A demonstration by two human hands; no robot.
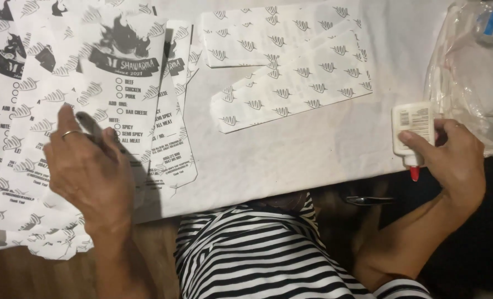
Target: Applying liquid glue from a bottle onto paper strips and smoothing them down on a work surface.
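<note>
The left hand [88,169] is lying flat, fingers spread and pressing down, on a fanned pile of printed paper sheets [122,83] that is filling the upper left and left side of the frame; it is gripping nothing, and a thin ring is showing on one finger. The sheets are white with a grey leaf-like pattern, a dark flame-shaped emblem near the top and rows of small check circles, and they are overlapping one another across the white surface [291,149]. At the right of the frame the right hand [451,160] is closing around a small white glue bottle [412,130], thumb and fingers wrapped about its body, and is holding it tilted with its red tip [414,173] pointing downward just past the near edge of the surface. In the upper middle of the frame two folded paper pouches [291,66], carrying the same leaf pattern, are lying crossed over each other, well apart from both hands. A crumpled clear plastic bag [468,77] is sitting in the upper right corner, just beside the bottle. At the bottom centre the person's black-and-white striped shirt [257,254] is showing.
</note>
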